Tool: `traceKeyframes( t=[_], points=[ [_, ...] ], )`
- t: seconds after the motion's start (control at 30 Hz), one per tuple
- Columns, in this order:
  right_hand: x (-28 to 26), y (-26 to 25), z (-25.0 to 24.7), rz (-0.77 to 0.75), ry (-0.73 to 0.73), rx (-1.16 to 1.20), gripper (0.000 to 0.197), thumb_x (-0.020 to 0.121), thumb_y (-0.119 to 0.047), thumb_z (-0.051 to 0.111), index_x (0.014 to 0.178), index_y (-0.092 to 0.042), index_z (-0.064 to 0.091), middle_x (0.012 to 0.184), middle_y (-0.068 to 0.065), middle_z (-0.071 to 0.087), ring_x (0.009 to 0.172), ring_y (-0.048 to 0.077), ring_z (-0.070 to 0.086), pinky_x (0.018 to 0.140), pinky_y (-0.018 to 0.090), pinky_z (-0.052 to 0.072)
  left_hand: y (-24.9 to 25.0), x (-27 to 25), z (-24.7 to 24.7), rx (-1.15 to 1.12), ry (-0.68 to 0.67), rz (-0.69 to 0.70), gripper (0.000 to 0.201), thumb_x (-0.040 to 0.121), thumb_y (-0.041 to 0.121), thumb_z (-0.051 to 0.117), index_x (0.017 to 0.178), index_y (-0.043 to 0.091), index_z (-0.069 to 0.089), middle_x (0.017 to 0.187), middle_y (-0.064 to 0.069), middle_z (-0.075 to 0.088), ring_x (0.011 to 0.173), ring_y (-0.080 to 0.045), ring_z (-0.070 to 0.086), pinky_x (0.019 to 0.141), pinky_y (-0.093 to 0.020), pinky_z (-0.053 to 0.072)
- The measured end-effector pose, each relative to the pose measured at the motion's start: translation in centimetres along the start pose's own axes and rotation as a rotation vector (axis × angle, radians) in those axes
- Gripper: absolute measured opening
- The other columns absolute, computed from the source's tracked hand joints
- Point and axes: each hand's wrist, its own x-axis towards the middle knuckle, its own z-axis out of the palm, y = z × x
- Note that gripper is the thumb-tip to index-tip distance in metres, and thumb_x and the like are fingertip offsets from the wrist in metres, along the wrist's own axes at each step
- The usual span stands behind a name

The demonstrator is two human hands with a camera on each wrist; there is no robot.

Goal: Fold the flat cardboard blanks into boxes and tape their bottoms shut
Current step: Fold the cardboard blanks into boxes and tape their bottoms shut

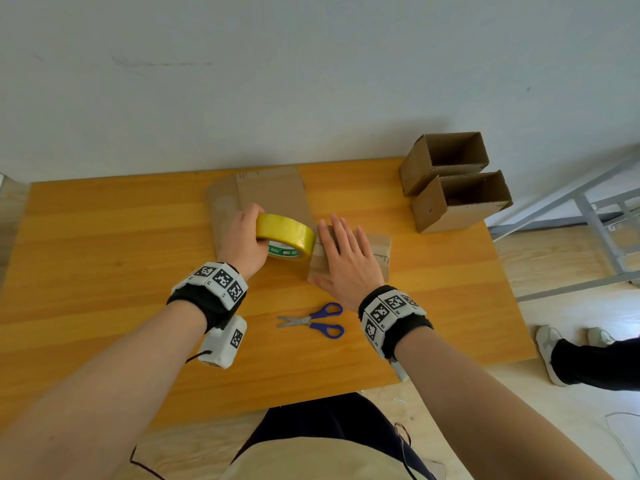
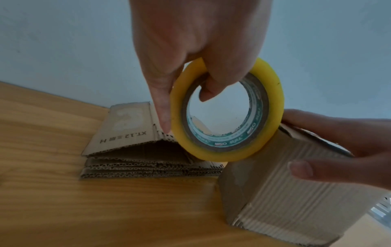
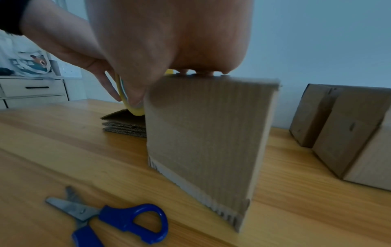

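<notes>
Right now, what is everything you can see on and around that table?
Tape roll: one, yellow, held against the left side of the box being taped.
Box being taped: one, brown, table middle, under the right hand.
Flat blanks: a stack, count unclear, brown, behind the tape roll.
Finished boxes: two, brown, open tops, far right corner.
Scissors: one pair, blue handles, near edge.
Table: one, orange wood.
Another person's legs: dark trousers, pale shoes, floor at right.
Left hand: grips the tape roll.
Right hand: fingers flat on the box top.
</notes>
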Motion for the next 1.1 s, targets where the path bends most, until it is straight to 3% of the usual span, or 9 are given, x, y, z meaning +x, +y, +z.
traceKeyframes(
  t=[0.13, 0.27, 0.4, 0.47, 0.6, 0.73, 0.87, 0.97, 1.1],
  points=[
    [0.5, -0.8, 0.5, 0.018, 0.006, 0.015, 0.093, 0.087, -0.061, 0.049, 0.152, -0.010, 0.005, 0.157, 0.017, 0.016, 0.146, 0.031, 0.012, 0.117, 0.045, 0.007, 0.1, -0.1, -0.6, 0.001, -0.055, -0.005, 0.030, 0.079, 0.011, 0.068, 0.103, 0.009, 0.050, 0.093, -0.008, 0.057, 0.081, -0.023, 0.054, 0.060, -0.028, 0.037],
    [0.4, -0.8, 0.9, 0.015, 0.071, 0.002, 0.091, 0.085, -0.059, 0.053, 0.151, -0.009, 0.018, 0.149, 0.018, 0.034, 0.141, 0.032, 0.027, 0.116, 0.045, 0.017, 0.1, -0.3, -1.5, 0.026, -0.259, 0.103, 0.050, 0.069, 0.036, 0.081, 0.103, 0.016, 0.050, 0.090, 0.004, 0.055, 0.079, -0.015, 0.054, 0.057, -0.018, 0.035],
    [0.3, -0.4, 1.2, -0.010, 0.091, -0.023, 0.086, 0.085, -0.058, 0.053, 0.150, -0.010, 0.022, 0.145, 0.020, 0.039, 0.138, 0.034, 0.032, 0.114, 0.047, 0.021, 0.4, -0.8, -1.9, -0.007, -0.414, 0.141, 0.065, 0.066, 0.078, 0.054, 0.102, 0.023, 0.051, 0.085, 0.006, 0.058, 0.073, -0.012, 0.056, 0.057, -0.021, 0.039],
    [0.2, -0.2, 1.4, -0.027, 0.091, -0.026, 0.084, 0.086, -0.057, 0.053, 0.149, -0.011, 0.024, 0.144, 0.021, 0.040, 0.137, 0.035, 0.033, 0.114, 0.048, 0.022, 0.4, -0.7, -2.0, -0.004, -0.419, 0.165, 0.060, 0.075, 0.077, 0.045, 0.098, 0.022, 0.053, 0.081, 0.004, 0.059, 0.070, -0.016, 0.057, 0.057, -0.023, 0.039],
    [0.1, 0.2, 1.4, -0.053, 0.089, -0.037, 0.081, 0.087, -0.055, 0.053, 0.149, -0.011, 0.026, 0.143, 0.022, 0.041, 0.137, 0.036, 0.034, 0.113, 0.048, 0.024, 0.7, -0.1, -1.8, 0.063, -0.449, 0.152, 0.034, 0.085, 0.057, 0.050, 0.090, 0.024, 0.052, 0.073, 0.007, 0.054, 0.063, -0.011, 0.052, 0.054, -0.024, 0.034],
    [-0.4, 0.7, 1.4, -0.103, 0.086, -0.046, 0.080, 0.089, -0.054, 0.050, 0.150, -0.010, 0.022, 0.146, 0.021, 0.038, 0.139, 0.035, 0.030, 0.116, 0.048, 0.022, -0.2, -0.1, -1.5, 0.258, -0.463, 0.089, 0.043, 0.079, 0.067, 0.052, 0.085, 0.025, 0.056, 0.076, 0.003, 0.060, 0.069, -0.015, 0.057, 0.062, -0.033, 0.048],
    [-0.9, 1.1, 1.3, -0.123, 0.055, -0.041, 0.080, 0.091, -0.054, 0.042, 0.151, -0.010, 0.013, 0.154, 0.017, 0.024, 0.144, 0.030, 0.020, 0.118, 0.046, 0.015, -0.1, -0.3, -1.2, 0.221, -0.491, 0.107, 0.045, 0.080, 0.064, 0.056, 0.106, 0.028, 0.062, 0.100, 0.004, 0.066, 0.088, -0.016, 0.061, 0.077, -0.037, 0.052],
    [-1.3, 1.4, 1.1, -0.126, 0.074, -0.037, 0.080, 0.091, -0.051, 0.046, 0.151, -0.009, 0.016, 0.157, 0.012, 0.021, 0.145, 0.026, 0.020, 0.118, 0.045, 0.015, 0.5, -0.5, -1.4, 0.129, -0.549, 0.173, 0.046, 0.084, 0.054, 0.058, 0.124, 0.030, 0.058, 0.122, 0.007, 0.061, 0.106, -0.013, 0.057, 0.088, -0.030, 0.046],
    [-2.6, 1.3, 0.7, -0.165, 0.158, -0.035, 0.077, 0.080, -0.043, 0.068, 0.141, -0.006, 0.039, 0.145, 0.014, 0.042, 0.136, 0.029, 0.038, 0.113, 0.043, 0.029, 1.1, -0.6, -1.5, 0.090, -0.559, 0.185, 0.042, 0.086, 0.046, 0.060, 0.124, 0.028, 0.058, 0.127, 0.006, 0.059, 0.113, -0.015, 0.054, 0.095, -0.032, 0.043]
  ],
)
